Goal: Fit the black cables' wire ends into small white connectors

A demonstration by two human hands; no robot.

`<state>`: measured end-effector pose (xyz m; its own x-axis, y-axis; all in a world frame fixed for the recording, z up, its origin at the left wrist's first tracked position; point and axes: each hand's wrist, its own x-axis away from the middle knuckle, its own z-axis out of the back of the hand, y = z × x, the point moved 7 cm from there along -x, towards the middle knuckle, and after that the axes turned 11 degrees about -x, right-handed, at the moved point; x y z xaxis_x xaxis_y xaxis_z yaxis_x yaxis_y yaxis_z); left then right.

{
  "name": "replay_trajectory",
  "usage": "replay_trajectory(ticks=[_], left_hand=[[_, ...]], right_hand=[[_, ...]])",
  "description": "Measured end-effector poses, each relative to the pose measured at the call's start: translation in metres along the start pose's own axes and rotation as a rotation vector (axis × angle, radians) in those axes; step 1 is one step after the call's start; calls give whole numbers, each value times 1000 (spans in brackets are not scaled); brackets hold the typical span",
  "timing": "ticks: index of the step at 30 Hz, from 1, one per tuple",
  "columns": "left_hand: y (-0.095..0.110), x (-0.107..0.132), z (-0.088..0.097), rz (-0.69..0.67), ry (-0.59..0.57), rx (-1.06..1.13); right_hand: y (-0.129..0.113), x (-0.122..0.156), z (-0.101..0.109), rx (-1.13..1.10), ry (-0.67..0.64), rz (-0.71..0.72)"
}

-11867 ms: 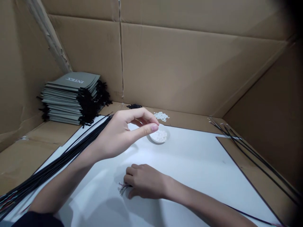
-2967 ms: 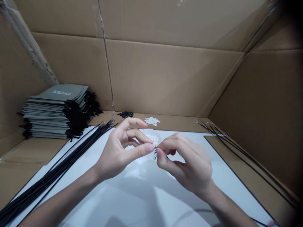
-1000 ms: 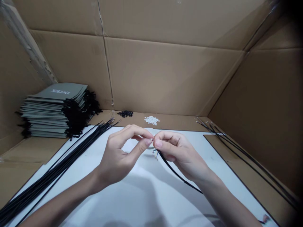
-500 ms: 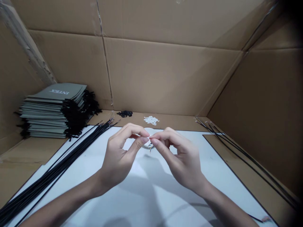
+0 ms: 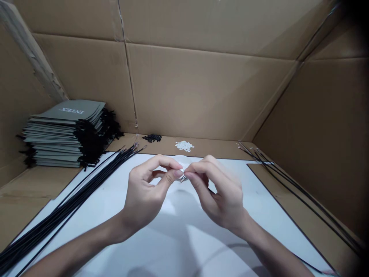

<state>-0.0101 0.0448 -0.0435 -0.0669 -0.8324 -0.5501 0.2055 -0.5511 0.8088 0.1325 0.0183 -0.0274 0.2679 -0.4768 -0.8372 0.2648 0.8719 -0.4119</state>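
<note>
My left hand (image 5: 148, 192) is closed in a pinch, thumb against forefinger. A small pale bit shows at its fingertips, too small to name. My right hand (image 5: 219, 192) faces it, thumb and forefinger pinched on the thin stripped wires (image 5: 183, 178) of a cable. Their loose ends poke out below the fingertips, between both hands. Part of a black cable (image 5: 212, 191) shows under the right palm, and another stretch of black cable (image 5: 307, 263) emerges past the right forearm. The fingertips of both hands nearly touch. Behind them sits a round white object (image 5: 181, 158), mostly hidden.
A bundle of black cables (image 5: 86, 196) lies along the left; a few more cables (image 5: 305, 207) lie right. Small black pieces (image 5: 152, 138) and small white pieces (image 5: 184, 146) are piled at the back. Stacked grey bags (image 5: 54, 134) stand back left. Cardboard walls (image 5: 201, 88) enclose the white board (image 5: 161, 246).
Both pinches have dropped slightly. The coloured wire ends that hung between the hands now show less and slant leftward. The cable at lower right has shifted a little.
</note>
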Motion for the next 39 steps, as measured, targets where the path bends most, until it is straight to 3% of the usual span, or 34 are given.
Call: replay_trajectory(ticks=[8,13,18,26,39], left_hand=[[-7,1,-7,132,-71,168],[-12,2,-14,263,-247,366],[-15,1,-17,366,-391,414],[-17,1,-16,380,-408,402],[-12,-2,-14,326,-370,361]], right_hand=[[-6,2,5,72,15,28],[-14,4,7,46,-8,15],[-17,1,10,22,-35,-13],[-21,-2,10,117,-99,20],[-23,-5,13,278,-66,90]])
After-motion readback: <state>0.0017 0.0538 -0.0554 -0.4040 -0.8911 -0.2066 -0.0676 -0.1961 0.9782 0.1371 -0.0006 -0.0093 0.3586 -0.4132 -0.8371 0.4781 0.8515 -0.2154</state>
